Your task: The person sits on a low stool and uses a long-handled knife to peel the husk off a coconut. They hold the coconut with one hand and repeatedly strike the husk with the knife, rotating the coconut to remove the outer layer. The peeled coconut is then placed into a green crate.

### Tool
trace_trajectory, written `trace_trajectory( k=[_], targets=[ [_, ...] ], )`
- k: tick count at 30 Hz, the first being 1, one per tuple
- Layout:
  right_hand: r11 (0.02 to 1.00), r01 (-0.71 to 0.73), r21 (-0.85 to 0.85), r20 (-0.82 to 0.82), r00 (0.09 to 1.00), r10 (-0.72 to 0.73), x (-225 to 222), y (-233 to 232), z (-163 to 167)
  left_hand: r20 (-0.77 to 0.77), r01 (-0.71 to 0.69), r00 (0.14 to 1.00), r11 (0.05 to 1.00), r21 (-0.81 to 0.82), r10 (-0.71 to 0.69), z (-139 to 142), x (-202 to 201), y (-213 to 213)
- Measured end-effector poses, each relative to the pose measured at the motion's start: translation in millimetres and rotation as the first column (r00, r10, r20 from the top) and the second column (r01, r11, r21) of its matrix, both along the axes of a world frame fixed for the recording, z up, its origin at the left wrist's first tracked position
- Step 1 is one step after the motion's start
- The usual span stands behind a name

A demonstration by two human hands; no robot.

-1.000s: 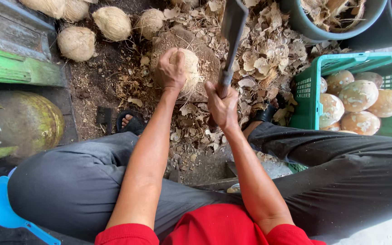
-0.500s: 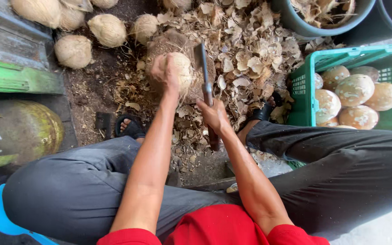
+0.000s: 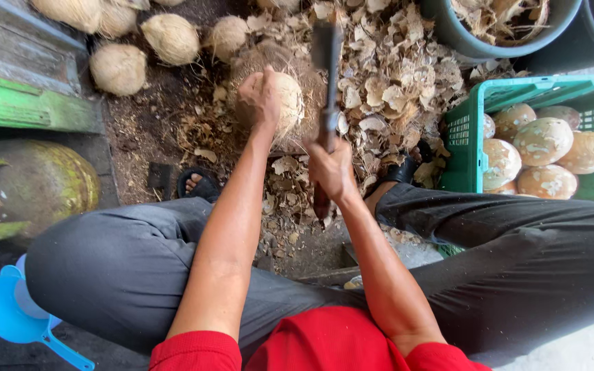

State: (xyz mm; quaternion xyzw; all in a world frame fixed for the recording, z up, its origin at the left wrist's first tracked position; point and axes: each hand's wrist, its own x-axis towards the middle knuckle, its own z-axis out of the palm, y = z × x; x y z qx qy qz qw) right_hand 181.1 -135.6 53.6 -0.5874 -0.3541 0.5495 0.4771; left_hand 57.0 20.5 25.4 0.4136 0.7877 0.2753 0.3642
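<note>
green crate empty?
No. The green crate at the right holds several peeled coconuts, pale and rounded, piled inside it.

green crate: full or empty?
Partly filled. The green crate holds several pale peeled coconuts; its far side runs out of frame.

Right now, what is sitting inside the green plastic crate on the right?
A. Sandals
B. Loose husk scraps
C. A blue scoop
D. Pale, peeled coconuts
D: the green crate holds several pale, rounded peeled coconuts, while the husk scraps lie heaped on the ground beside it.
</note>
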Motion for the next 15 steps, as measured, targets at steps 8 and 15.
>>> trace_trajectory(
  k=[8, 15],
  targets=[
    [0.970, 0.002, -0.245, 0.094, 0.995, 0.022, -15, 3, 6, 0.020, 0.044, 0.999, 0.999, 0.007, -0.044, -5, 1, -3],
    [0.980, 0.103, 0.171, -0.070, 0.993, -0.092, -2, 1, 9, -0.020, -0.004, 1.000, 1.000, 0.017, 0.005, -5, 1, 0]
  ],
)
